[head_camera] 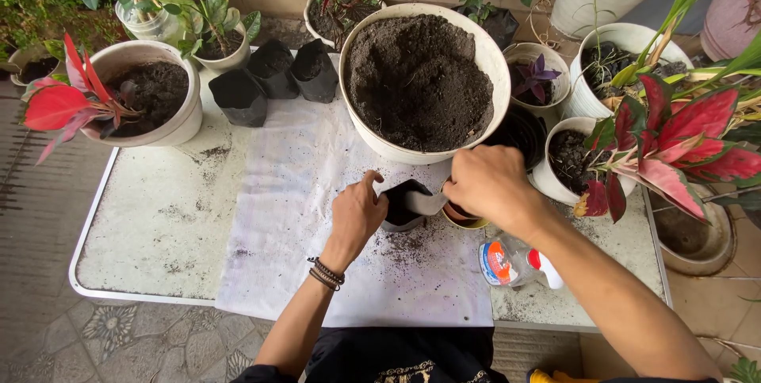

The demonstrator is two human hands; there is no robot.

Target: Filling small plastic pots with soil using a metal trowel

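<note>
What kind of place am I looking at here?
Probably a home patio used for potting plants: a big pot of soil on a dirt-strewn table, small black grow bags, and potted plants all around.

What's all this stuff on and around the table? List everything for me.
Big pot of soil: one, white, back centre of the table.
Filled grow bags: three, black, back left in a row.
Small grow bag: one, black, centre, held open.
Scoop: one, grey, over the small bag.
Red-leaved plants: two, far right and far left pots.
Purple plant pot: one, white, right of the big pot.
Plastic bottle: one, clear, lying front right.
Cloth: one, white, spread under the work.
Table: one, white, soil-speckled.
Left hand: grips the small bag's rim.
Right hand: holds the scoop.
</note>
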